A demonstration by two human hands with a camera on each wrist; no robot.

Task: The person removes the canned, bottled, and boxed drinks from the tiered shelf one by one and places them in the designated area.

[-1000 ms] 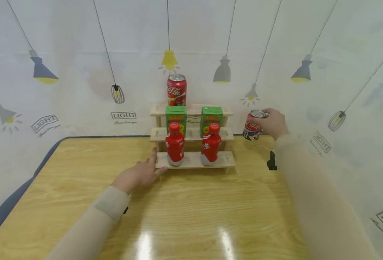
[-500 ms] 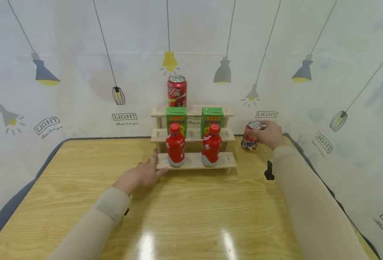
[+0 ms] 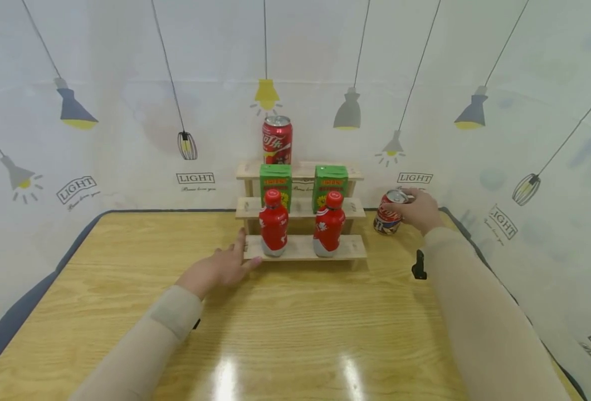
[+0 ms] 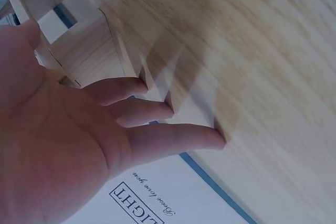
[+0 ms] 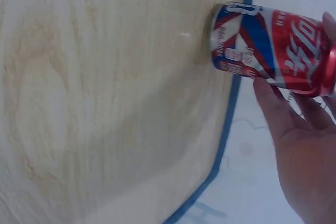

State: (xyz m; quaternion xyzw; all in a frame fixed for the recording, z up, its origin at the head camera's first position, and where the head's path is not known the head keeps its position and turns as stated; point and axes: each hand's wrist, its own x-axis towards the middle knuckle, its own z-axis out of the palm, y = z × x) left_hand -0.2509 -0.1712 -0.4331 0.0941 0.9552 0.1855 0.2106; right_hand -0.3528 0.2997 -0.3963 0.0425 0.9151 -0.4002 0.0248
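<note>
The person's right grip [image 3: 418, 210] pinched the held can [image 5: 268, 48], fingers and thumb closed about its upper part. That can, red above with blue and white bands lower down, was roughly upright to the right of the wooden rack [image 3: 300, 246], near the back edge of the counter [image 3: 295, 312]; I could not tell whether its base touched the wood. The left grip [image 3: 222, 267] was spread, its fingers straight, beside the left end of the rack's bottom shelf, with the thumb at that shelf's front edge. In the left wrist view, 3 fingertips met the counter.

The rack had 3 shelves. On the bottom shelf 2 red-capped bottles stood apart, the left bottle [image 3: 274, 227] and the right bottle [image 3: 328, 229]. Behind them, on the middle shelf, were 2 green cartons, the left carton [image 3: 276, 181] and the right carton [image 3: 331, 179]. The upper can [image 3: 277, 142], also red, stood upright on the left part of the top shelf. A pale backdrop [image 3: 135, 100] printed with hanging lamps rose behind the counter.
</note>
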